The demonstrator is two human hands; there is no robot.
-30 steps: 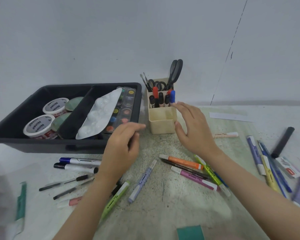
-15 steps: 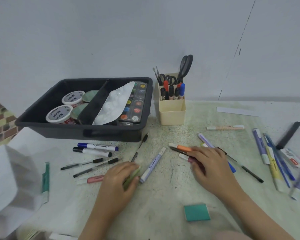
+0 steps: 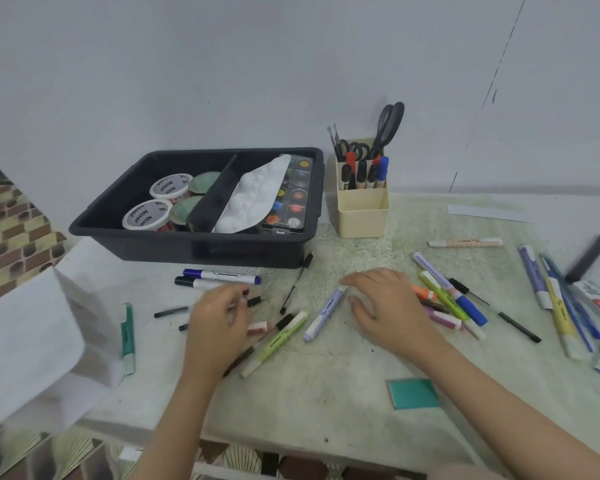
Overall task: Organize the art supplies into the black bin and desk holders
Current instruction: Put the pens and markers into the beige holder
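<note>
- A black plastic bin was set at the rear left of the speckled tabletop. Both of its compartments were already partly filled: white tape rolls lay in the left 1, and a white paint palette over a watercolour set in the right 1.
- A cream square desk holder stood just beside the bin's right end. Black-handled scissors and several markers were held upright in its rear section; nothing was seen rising from its front section.
- Many pens were left loose on the table: 2 white markers with dark caps near the bin's front wall, a green highlighter, a lilac marker, a mixed pile of coloured markers, a peach marker and a further group at the far right.
- The left hand was lowered over thin black pens with its fingers curled; whether a pen was gripped could not be told through the blur.
- The right hand was spread flat, apart from the left, beside the lilac marker and over the edge of the pile, with nothing gripped.
- The task was judged well short of done: the gathering and sorting of the loose pens remained.
</note>
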